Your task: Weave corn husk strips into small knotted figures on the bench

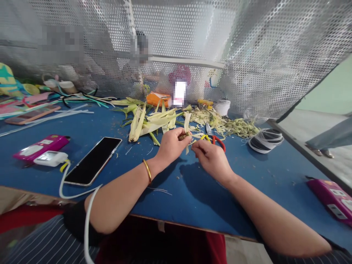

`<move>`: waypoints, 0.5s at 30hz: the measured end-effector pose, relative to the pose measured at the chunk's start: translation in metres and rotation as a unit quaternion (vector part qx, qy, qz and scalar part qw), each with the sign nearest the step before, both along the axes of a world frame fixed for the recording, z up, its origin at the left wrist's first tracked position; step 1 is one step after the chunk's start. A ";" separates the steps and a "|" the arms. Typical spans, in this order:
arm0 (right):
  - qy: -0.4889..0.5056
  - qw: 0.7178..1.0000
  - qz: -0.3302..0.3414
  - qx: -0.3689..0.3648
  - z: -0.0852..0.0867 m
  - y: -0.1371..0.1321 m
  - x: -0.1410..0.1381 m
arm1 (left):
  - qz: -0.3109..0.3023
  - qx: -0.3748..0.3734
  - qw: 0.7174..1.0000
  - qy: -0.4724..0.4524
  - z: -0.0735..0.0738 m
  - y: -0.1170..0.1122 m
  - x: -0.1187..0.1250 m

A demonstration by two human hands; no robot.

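Over the blue table, my left hand is closed around a small bunch of pale corn husk, with one strip sticking up above the fingers. Close beside it, my right hand is pinched near the lower end of the bunch; whatever lies between its fingertips is too small to make out. Just beyond the right hand lie scissors with red and yellow handles, partly covered by it. Larger corn husks are spread behind the left hand. A heap of shredded husk pieces lies farther right.
A black phone and a purple box lie at left, with a white cable crossing my left arm. A spool of thread stands at right, near another purple box. Perforated sheeting hangs behind the table.
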State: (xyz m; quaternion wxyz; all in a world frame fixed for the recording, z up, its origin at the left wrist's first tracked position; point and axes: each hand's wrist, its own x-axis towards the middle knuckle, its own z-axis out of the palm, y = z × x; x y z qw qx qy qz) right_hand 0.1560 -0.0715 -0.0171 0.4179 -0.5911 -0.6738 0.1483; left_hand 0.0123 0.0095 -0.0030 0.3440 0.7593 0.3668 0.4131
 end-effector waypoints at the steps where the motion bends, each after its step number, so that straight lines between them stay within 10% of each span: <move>1: -0.044 0.999 0.004 0.028 0.001 -0.002 -0.001 | -0.002 -0.005 1.000 -0.001 -0.001 0.001 0.000; 15: -0.090 0.985 0.046 0.143 0.012 -0.002 0.008 | -0.093 -0.093 0.991 -0.030 -0.009 0.007 0.001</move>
